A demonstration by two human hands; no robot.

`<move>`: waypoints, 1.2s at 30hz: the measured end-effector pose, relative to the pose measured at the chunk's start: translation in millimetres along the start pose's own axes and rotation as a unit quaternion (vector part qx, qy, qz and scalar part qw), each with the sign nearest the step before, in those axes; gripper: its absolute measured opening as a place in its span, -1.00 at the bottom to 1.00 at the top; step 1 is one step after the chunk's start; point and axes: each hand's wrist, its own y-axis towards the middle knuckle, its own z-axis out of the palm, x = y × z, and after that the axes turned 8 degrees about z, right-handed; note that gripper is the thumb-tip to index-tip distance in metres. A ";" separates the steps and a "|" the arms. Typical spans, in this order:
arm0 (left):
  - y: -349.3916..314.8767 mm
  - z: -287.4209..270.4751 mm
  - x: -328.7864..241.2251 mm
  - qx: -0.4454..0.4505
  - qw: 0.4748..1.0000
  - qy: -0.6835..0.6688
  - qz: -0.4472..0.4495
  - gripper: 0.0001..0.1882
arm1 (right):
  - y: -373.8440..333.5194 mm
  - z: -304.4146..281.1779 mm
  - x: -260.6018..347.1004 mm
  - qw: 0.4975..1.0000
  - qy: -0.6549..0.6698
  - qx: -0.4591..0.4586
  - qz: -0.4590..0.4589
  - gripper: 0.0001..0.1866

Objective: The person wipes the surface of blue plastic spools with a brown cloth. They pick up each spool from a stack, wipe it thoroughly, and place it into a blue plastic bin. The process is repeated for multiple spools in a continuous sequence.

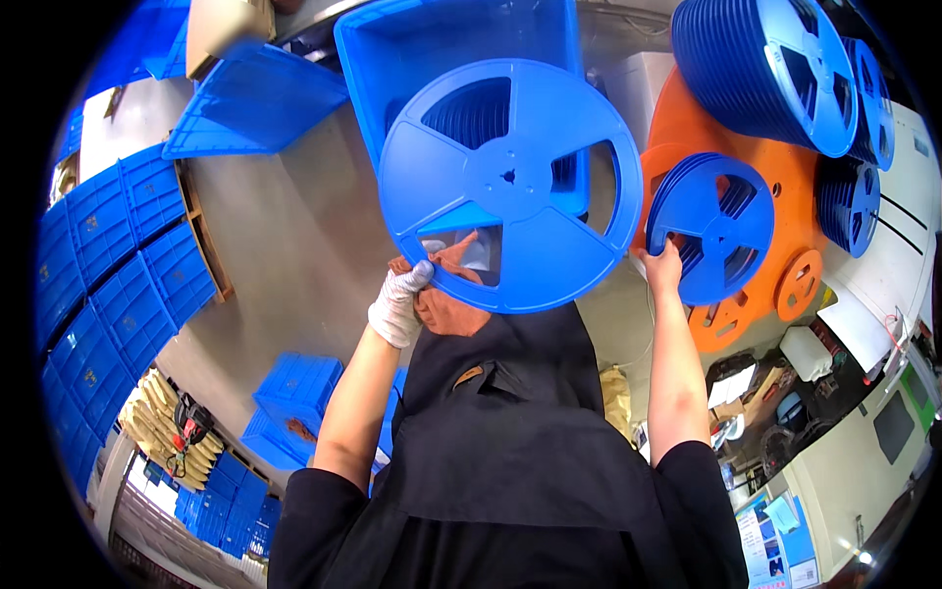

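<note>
The gloved left hand [399,302] grips the big reel [510,185] by its lower rim, reel above it. The bare right hand [664,267] clasps a smaller reel [710,226] (just right), also above.

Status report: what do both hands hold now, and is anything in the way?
Left hand, gloved, grips big blue reel. Right hand, bare, on smaller blue reel. Nothing between them.

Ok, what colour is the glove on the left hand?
White; the glove grips the big blue reel, clearest in the head view.
</note>
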 end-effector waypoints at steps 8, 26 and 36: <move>-0.2 -1.7 2.4 -0.027 1.000 0.000 -0.001 -0.55 | -41.2 -18.3 25.3 0.983 0.065 -0.170 -0.023 -0.20; 134.9 -115.6 -19.2 -0.117 0.977 0.174 0.049 -0.30 | -127.4 21.1 181.9 0.898 0.283 0.318 -0.110 -0.58; 281.5 -130.8 42.5 -0.464 0.733 0.497 0.031 -0.37 | -100.9 33.0 213.2 0.830 0.512 0.220 0.020 -0.56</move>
